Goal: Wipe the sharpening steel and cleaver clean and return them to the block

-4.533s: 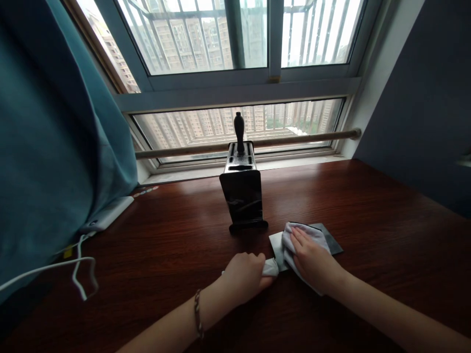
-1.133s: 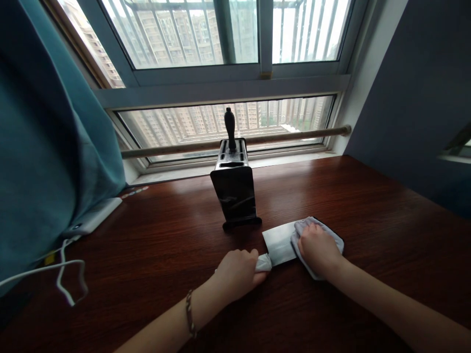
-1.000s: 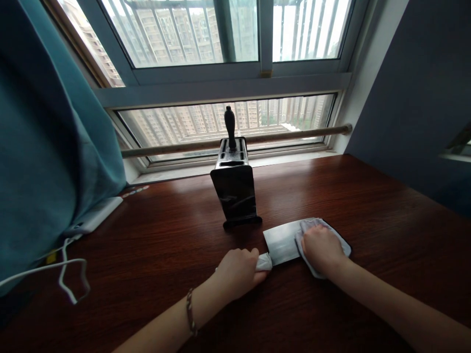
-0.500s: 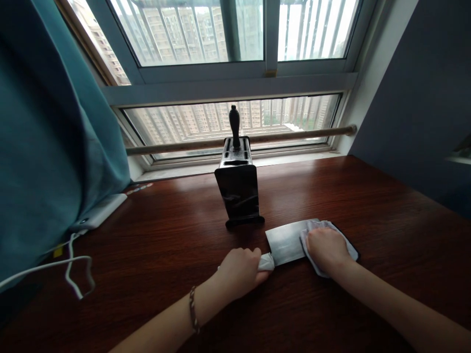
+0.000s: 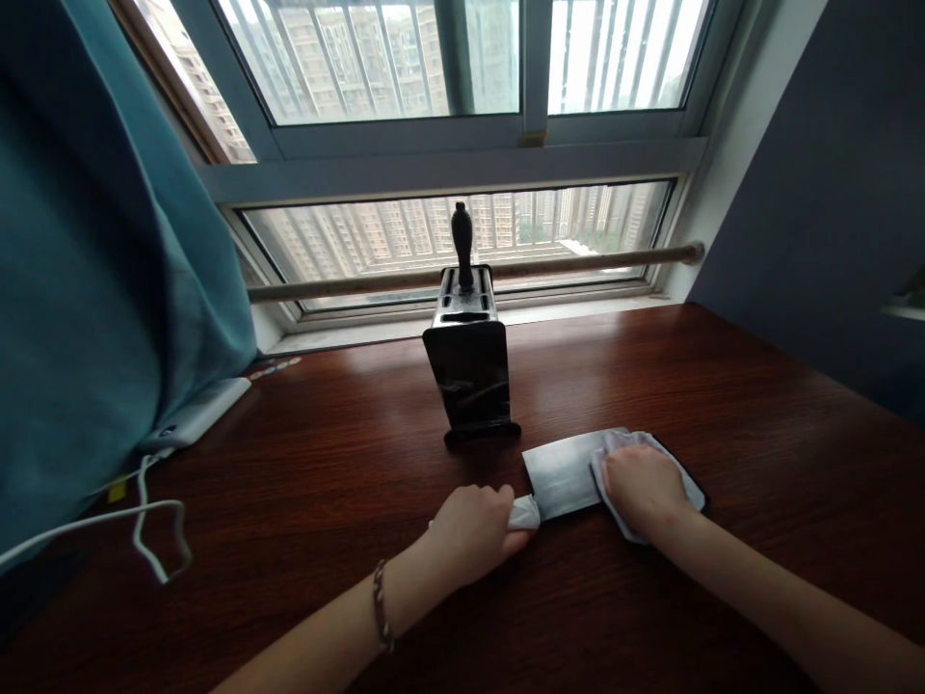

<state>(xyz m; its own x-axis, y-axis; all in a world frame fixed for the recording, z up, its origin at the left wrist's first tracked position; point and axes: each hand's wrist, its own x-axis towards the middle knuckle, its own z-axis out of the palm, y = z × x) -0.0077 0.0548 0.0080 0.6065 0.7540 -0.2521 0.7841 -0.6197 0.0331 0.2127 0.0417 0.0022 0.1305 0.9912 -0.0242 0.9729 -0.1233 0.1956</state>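
Observation:
A cleaver with a broad grey blade (image 5: 565, 474) lies over the dark red-brown table, its handle wrapped in something white. My left hand (image 5: 473, 530) is closed around that wrapped handle. At the blade's far right end, my right hand (image 5: 643, 485) presses a bunched whitish cloth (image 5: 620, 511) against the metal. The cloth hides the tip of the blade. A dark-edged flat item shows partly at the cloth's right side; what it is I cannot make out.
Behind the blade stands a black knife block (image 5: 469, 378) with one dark-handled tool (image 5: 462, 241) upright in it. A white power strip (image 5: 198, 414) and cable (image 5: 145, 540) lie at the left by a blue curtain (image 5: 108, 251). A window and rail (image 5: 593, 260) border the table's back.

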